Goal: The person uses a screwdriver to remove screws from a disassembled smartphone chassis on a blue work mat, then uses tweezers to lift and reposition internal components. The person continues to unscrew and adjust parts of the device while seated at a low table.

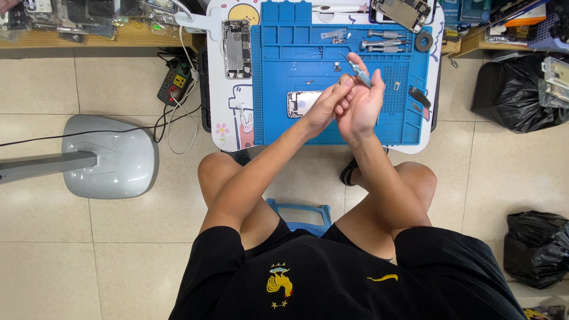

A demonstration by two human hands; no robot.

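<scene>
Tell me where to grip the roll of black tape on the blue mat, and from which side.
Grip the roll of black tape across its outer rim, coming straight down from above. It lies flat on the blue mat near the far right corner, hole up, with screwdrivers close on its left.

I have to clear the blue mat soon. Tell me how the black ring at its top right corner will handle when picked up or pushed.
The black ring lies flat on the blue mat, so it probably won't roll unless tipped on edge. It looks small and thin, likely light. A push would probably slide it toward the screwdrivers close beside it.
</scene>
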